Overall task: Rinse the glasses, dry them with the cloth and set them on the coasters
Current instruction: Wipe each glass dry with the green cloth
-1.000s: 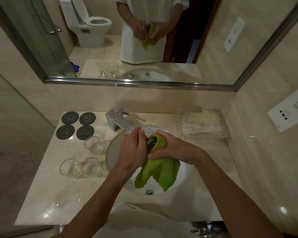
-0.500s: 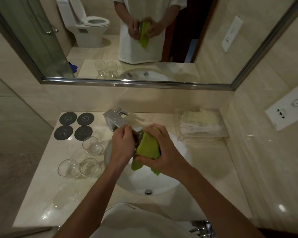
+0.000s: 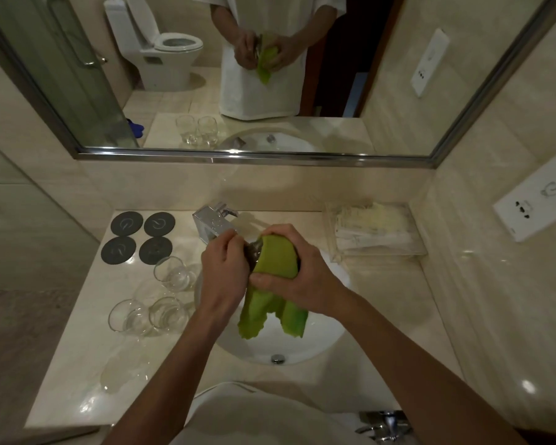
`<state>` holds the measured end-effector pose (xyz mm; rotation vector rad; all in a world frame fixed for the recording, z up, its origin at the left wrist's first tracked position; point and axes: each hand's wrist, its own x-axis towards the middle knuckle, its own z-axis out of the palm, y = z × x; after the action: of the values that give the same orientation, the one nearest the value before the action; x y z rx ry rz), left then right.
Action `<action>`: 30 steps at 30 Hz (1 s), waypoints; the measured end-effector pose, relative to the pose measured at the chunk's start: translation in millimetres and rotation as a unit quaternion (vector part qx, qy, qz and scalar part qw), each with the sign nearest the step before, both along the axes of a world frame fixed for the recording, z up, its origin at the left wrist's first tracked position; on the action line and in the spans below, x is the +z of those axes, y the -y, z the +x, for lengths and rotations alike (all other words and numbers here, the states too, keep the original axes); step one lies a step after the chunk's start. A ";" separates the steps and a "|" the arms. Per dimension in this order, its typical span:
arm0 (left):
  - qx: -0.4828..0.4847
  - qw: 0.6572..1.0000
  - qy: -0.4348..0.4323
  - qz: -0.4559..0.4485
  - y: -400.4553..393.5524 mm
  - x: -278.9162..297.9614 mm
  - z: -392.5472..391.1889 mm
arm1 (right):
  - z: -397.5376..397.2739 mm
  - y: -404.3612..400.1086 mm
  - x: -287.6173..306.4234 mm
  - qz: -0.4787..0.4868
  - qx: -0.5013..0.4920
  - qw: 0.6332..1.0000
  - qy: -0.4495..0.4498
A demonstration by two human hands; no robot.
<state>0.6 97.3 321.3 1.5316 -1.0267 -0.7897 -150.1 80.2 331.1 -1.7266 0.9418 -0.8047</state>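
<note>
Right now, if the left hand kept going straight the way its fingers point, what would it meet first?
The left hand points up and back, so probably the chrome faucet just beyond its fingertips, though depth is hard to judge.

A bathroom is shown: a white basin (image 3: 315,345) is sunk in a beige stone counter (image 3: 87,358) under a chrome tap (image 3: 212,224), and a toilet (image 3: 164,49) is reflected in the wall mirror (image 3: 382,91).

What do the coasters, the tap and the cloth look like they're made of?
Coasters: dark, matte discs, perhaps rubber or silicone; can't tell which. Tap: polished chromed metal, with mirror-like glints. Cloth: soft green fabric, probably microfibre, draping in limp folds.
</note>
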 end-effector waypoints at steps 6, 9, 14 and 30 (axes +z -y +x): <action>-0.012 0.990 0.100 -0.096 -5.7 -0.5 0.6 | 1.1 -2.3 11.9 0.299 -0.003 0.945 0.130; -0.029 0.985 0.123 -0.122 -8.0 0.2 -0.6 | 2.5 -3.6 16.5 0.336 -0.029 0.929 0.151; -0.028 0.992 0.076 -0.098 -2.8 -3.3 5.4 | 8.4 -18.7 11.0 0.222 -0.070 0.968 0.098; -0.044 0.970 -0.156 0.178 9.6 -1.6 9.7 | -14.1 -13.7 -24.4 -0.448 0.022 0.858 -0.250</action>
<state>10.3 87.7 319.7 1.5990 -0.7488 -1.2887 -164.2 93.8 306.7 -2.8667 0.9051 -0.8395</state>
